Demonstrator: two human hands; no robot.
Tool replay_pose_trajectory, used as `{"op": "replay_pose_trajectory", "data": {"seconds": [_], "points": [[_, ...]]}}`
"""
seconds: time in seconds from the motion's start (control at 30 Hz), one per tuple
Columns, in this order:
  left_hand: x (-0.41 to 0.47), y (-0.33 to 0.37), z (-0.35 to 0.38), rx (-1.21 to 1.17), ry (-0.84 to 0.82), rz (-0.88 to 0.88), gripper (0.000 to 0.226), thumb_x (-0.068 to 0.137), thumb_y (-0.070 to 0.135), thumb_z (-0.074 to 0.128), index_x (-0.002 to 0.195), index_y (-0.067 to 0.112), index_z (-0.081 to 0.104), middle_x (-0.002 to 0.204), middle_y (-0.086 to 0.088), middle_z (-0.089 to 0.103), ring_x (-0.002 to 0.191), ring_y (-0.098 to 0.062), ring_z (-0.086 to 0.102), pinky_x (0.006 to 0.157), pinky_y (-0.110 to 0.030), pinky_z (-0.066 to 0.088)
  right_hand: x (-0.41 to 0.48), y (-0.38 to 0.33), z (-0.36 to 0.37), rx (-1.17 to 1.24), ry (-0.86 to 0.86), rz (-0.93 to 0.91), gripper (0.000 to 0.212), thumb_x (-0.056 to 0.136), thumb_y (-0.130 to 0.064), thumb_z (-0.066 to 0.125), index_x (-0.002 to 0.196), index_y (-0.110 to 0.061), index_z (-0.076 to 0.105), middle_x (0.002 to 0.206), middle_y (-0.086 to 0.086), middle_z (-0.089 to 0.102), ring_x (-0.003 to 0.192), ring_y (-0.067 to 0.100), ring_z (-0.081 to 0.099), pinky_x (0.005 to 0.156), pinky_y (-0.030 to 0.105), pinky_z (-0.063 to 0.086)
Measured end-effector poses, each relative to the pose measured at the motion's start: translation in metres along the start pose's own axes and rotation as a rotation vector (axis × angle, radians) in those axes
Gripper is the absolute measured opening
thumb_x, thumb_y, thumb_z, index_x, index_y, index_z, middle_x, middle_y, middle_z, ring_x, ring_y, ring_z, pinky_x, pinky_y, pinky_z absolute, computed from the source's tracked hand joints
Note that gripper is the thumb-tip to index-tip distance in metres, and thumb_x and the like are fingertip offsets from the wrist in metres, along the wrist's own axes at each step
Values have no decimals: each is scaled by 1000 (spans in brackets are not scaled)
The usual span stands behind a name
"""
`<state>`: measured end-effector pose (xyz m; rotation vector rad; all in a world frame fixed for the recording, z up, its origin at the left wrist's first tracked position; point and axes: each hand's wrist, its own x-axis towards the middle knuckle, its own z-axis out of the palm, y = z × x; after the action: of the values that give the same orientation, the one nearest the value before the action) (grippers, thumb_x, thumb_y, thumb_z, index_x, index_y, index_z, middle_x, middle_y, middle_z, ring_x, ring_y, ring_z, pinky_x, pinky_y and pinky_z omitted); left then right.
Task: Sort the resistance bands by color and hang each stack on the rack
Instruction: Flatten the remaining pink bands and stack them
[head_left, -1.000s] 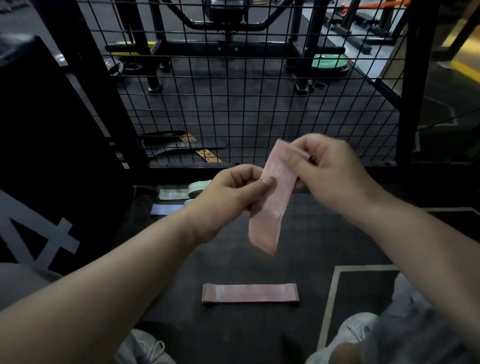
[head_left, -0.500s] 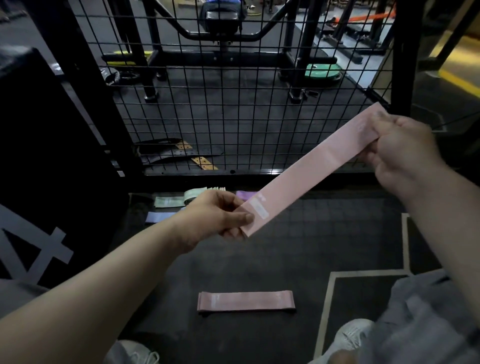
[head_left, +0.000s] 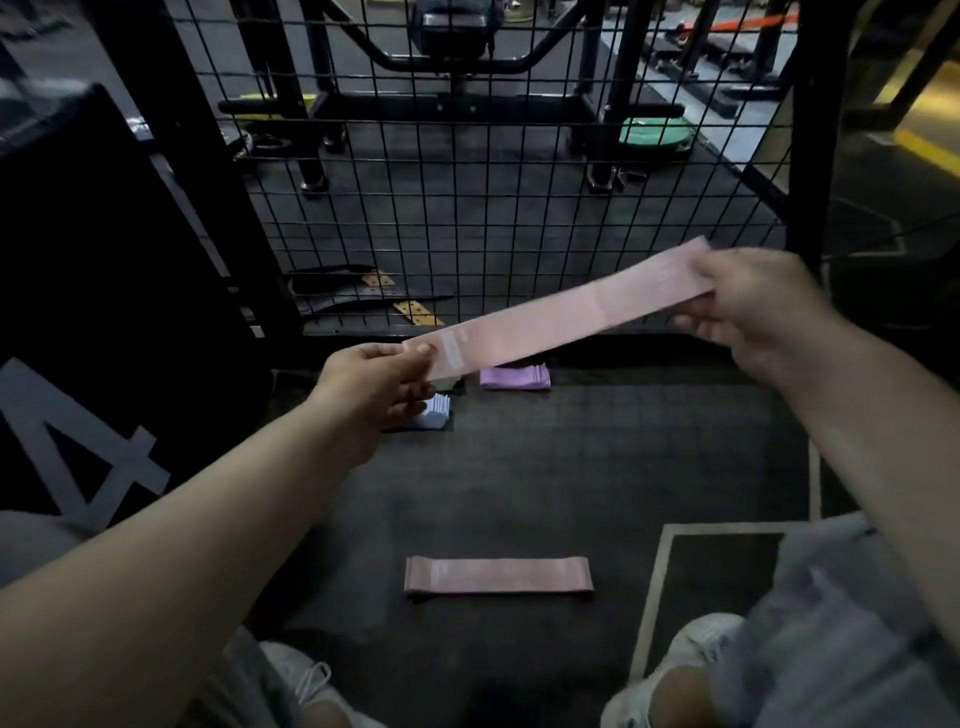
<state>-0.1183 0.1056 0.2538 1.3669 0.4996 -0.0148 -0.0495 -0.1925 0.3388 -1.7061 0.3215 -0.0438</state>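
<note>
Head view: I'd say the sorting is partway done and the hanging hasn't started. The left grip (head_left: 379, 384) pinches one end of a long flat pink fabric resistance band (head_left: 561, 312) and the right grip (head_left: 753, 306) pinches the other end, so it's held out flat in the air between them. Well below both grips, a folded pink band pile (head_left: 498, 574) lies on the dark rubber floor (head_left: 571, 467). A pale bluish-white folded pile (head_left: 434, 413) sits just under the left grip, and a purple folded pile (head_left: 514, 376) sits between the grips, under the held band. I can't see any band on the black wire mesh panel (head_left: 467, 208) beyond the grips. My guess is this one joins the pink pile, then every stack needs hanging.
</note>
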Motion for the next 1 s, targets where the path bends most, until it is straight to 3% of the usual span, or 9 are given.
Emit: {"op": "replay_pose_trajectory", "data": {"seconds": [0.07, 0.2, 0.27, 0.4, 0.57, 0.7, 0.8, 0.87, 1.0], "points": [[1, -8, -11, 16, 50, -16, 20, 90, 12, 75, 104, 6, 62, 75, -7, 65, 54, -14, 61, 44, -21, 51, 0, 22, 3, -185, -124, 42, 15, 102, -16, 53, 90, -11, 61, 86, 12, 68, 68, 20, 64, 57, 30, 50], [12, -44, -38, 128, 140, -112, 22, 89, 9, 75, 107, -1, 67, 77, -11, 65, 55, -15, 57, 43, -18, 48, 7, 75, 12, -888, -434, 98, 17, 93, -8, 55, 82, 0, 67, 72, 17, 69, 63, 25, 62, 56, 32, 49], [16, -67, -47, 204, 170, -172, 19, 88, 7, 76, 102, -2, 68, 76, -13, 65, 53, -16, 55, 42, -18, 47, 8, 101, 20, -1024, -540, 224, 17, 92, -3, 55, 79, -1, 64, 68, 14, 67, 55, 21, 62, 52, 28, 49], [24, -117, -55, 329, 171, -314, 11, 88, 7, 76, 86, 4, 65, 67, -13, 60, 50, -20, 53, 40, -20, 47, 10, 177, 40, -984, -478, 393, 21, 97, -3, 50, 78, -3, 60, 61, 13, 60, 33, 14, 51, 38, 17, 38], [33, -191, -50, 454, 144, -482, 15, 91, 12, 72, 81, 7, 61, 71, -17, 61, 54, -24, 55, 56, -30, 50, 2, 281, 46, -901, -306, 558, 13, 99, -7, 56, 96, 0, 66, 79, 20, 63, 61, 28, 60, 49, 30, 46], [41, -236, -45, 471, 187, -584, 20, 93, 8, 69, 74, 8, 60, 60, -13, 58, 46, -23, 52, 42, -23, 43, 0, 324, 49, -869, -268, 614, 11, 97, -10, 59, 89, -6, 67, 96, 19, 70, 89, 38, 72, 78, 45, 61], [48, -258, -45, 483, 261, -614, 24, 95, 8, 65, 73, 8, 57, 65, -13, 59, 53, -24, 55, 48, -27, 47, 0, 350, 50, -843, -218, 625, 9, 95, -15, 62, 90, -10, 68, 98, 17, 72, 95, 36, 71, 89, 49, 58], [54, -272, -47, 530, 281, -614, 26, 96, 10, 66, 72, 8, 57, 73, -15, 63, 66, -28, 61, 64, -38, 55, 1, 367, 51, -823, -209, 616, 12, 92, -16, 65, 96, -7, 71, 98, 16, 73, 97, 35, 70, 91, 46, 57], [59, -297, -50, 586, 331, -626, 25, 87, 8, 75, 68, 13, 59, 86, -16, 70, 75, -29, 67, 75, -40, 59, -6, 384, 53, -843, -185, 610, 11, 93, -23, 68, 93, -12, 70, 98, 9, 70, 98, 29, 65, 87, 33, 49]]}}
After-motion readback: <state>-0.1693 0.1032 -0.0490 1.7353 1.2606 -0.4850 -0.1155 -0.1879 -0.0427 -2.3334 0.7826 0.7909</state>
